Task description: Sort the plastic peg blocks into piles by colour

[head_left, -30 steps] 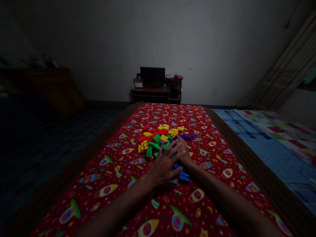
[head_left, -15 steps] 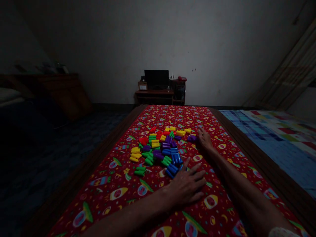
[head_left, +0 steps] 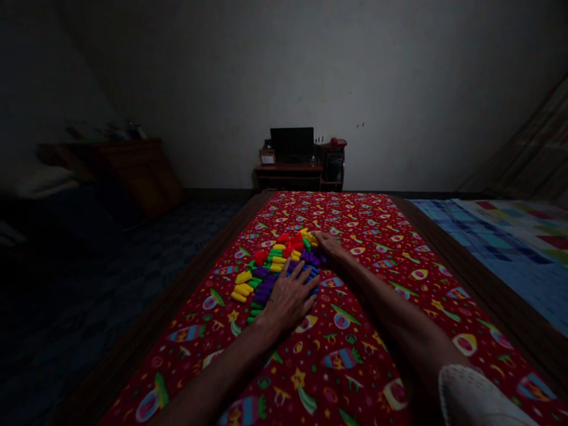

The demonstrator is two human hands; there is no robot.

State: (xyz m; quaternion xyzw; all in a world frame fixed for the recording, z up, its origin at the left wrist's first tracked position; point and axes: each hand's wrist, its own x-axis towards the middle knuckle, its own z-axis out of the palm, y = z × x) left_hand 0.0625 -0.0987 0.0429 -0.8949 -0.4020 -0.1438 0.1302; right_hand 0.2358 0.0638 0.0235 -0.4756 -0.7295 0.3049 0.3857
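Note:
A heap of small plastic toy pieces, each like short rounded rods joined side by side, lies on the red printed cloth (head_left: 341,361). Yellow pieces (head_left: 243,290) sit along its left edge, red pieces (head_left: 261,257) toward the back, and purple pieces (head_left: 264,290) in the middle. My left hand (head_left: 288,299) is open, fingers spread over the near right of the heap, partly covering blue pieces (head_left: 314,271). At the heap's far right, my right hand (head_left: 331,244) stands on edge with fingers extended, against yellow and purple pieces.
The cloth covers a long table with a brown border (head_left: 426,236). Beyond it, a desk (head_left: 288,168) with a monitor (head_left: 291,144) stands against the wall. A wooden cabinet (head_left: 133,171) is at the left, and a checked bed cover (head_left: 483,248) at the right.
Both hands have moved left, the left hand also farther away. The pieces at the right have been pushed inward, so the heap is tighter. The view has shifted slightly.

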